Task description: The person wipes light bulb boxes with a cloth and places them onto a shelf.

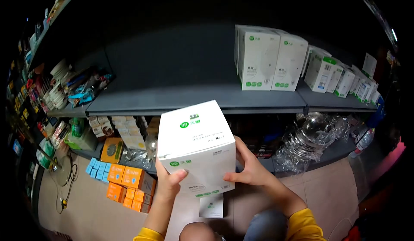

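Between my two hands is a large white cardboard box (196,154) with green logos and print, tilted so its top and front face me. My left hand (168,178) grips its left side, thumb on the front face. On the opposite side my right hand (246,167) is closed on the box, its thumb pressing the front near the lower right corner. The other fingers of both hands are partly hidden behind the box. Directly below, a smaller white box (211,207) with a green logo rests on the floor by my knees.
Tall white boxes (258,59) stand on the grey shelf (194,100), with smaller white boxes (321,70) to their right. Orange boxes (131,182) and light blue boxes (98,170) are stacked on the floor at left. Plastic-wrapped metal ware (308,137) fills the lower right shelf.
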